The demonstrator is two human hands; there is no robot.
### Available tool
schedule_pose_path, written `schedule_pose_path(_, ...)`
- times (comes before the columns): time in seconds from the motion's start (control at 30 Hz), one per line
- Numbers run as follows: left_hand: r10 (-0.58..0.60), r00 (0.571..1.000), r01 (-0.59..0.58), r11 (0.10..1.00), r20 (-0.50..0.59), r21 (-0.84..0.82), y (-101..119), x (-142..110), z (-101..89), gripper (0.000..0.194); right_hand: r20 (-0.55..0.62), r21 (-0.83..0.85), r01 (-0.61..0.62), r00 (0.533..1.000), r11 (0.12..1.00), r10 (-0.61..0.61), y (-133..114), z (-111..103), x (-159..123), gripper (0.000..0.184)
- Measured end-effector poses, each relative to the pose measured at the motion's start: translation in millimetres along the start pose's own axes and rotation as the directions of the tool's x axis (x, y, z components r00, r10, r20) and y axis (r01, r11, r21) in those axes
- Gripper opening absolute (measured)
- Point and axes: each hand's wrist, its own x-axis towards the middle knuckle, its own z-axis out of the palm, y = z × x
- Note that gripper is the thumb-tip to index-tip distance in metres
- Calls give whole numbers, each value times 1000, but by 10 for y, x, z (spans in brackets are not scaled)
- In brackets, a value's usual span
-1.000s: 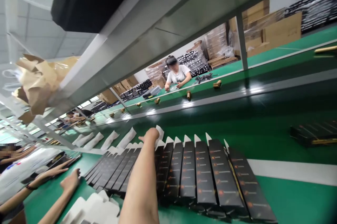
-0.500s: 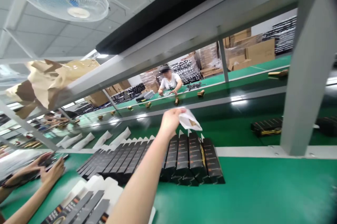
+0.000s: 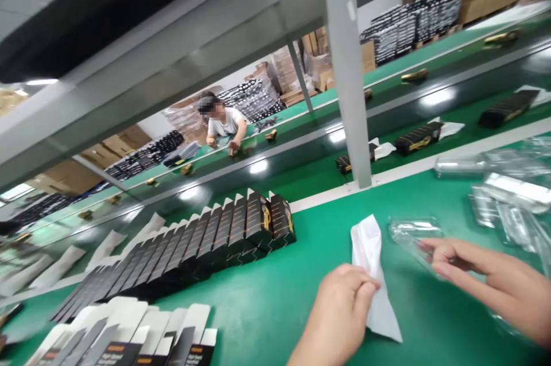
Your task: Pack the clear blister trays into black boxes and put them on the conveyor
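Observation:
My left hand [image 3: 340,308] pinches a white paper-like pouch [image 3: 376,285] by its middle, just over the green table. Whatever is inside the pouch is hidden. To its right, my right hand [image 3: 491,283] grips a clear plastic blister shell [image 3: 415,231] between thumb and fingers. More clear shells [image 3: 512,199] lie heaped beyond that hand. Left of my hands stands a long row of black boxes [image 3: 224,228] with their white end flaps up. Nearer to me are flat, unfolded black and white cartons [image 3: 159,337].
A grey upright post [image 3: 348,79] rises from the table's far rail. Behind it, black boxes with white pouches [image 3: 417,137] and brass-coloured parts [image 3: 414,75] lie on the conveyor. Several white pouches [image 3: 107,248] rest at left. A co-worker [image 3: 224,122] sits across.
The view has swung right. My left hand has come back from over the black boxes to the table with the white pouch. My right hand has entered, with a clear shell in it.

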Motion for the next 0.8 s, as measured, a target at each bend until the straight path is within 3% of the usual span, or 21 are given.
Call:
schedule_pose_path(0.1, -147, 984, 149, 989, -97, 13, 3, 116, -89, 30, 5, 44, -52, 999, 998, 52, 24, -32, -49, 37)
schedule_pose_path(0.2, -291, 921, 322, 943, -258, 87, -59, 385, -104, 62, 2, 66, -63, 998, 996, 63, 55, -19, -87, 35)
schedule_pose_path(0.27, -329, 914, 371, 915, -237, 160, -93, 523, -29, 81, 23, 70, -52, 998, 996, 51, 86, -1, -111, 32)
schedule_pose_path(0.37, -337, 934, 357, 908, -123, 221, -85, 545, 178, 65, 29, 59, -72, 997, 996, 71, 136, 19, -149, 31)
schedule_pose_path(0.47, -319, 941, 338, 910, -114, 240, -54, 424, 358, 49, 37, 66, -92, 995, 994, 89, 167, 33, -184, 33)
schedule_pose_path(0.6, -321, 940, 328, 943, -116, 51, -90, 316, 388, 35, 38, 102, -66, 997, 993, 62, 150, 51, -196, 33)
schedule_pose_path(0.7, -343, 934, 327, 933, -99, -150, -110, 320, 374, 39, -55, 110, -71, 995, 991, 78, 49, 56, -150, 33)
schedule_pose_path(0.8, -357, 928, 264, 830, -106, -491, -53, 399, 466, 48, -192, 98, -38, 980, 994, 56, -162, 109, -62, 43)
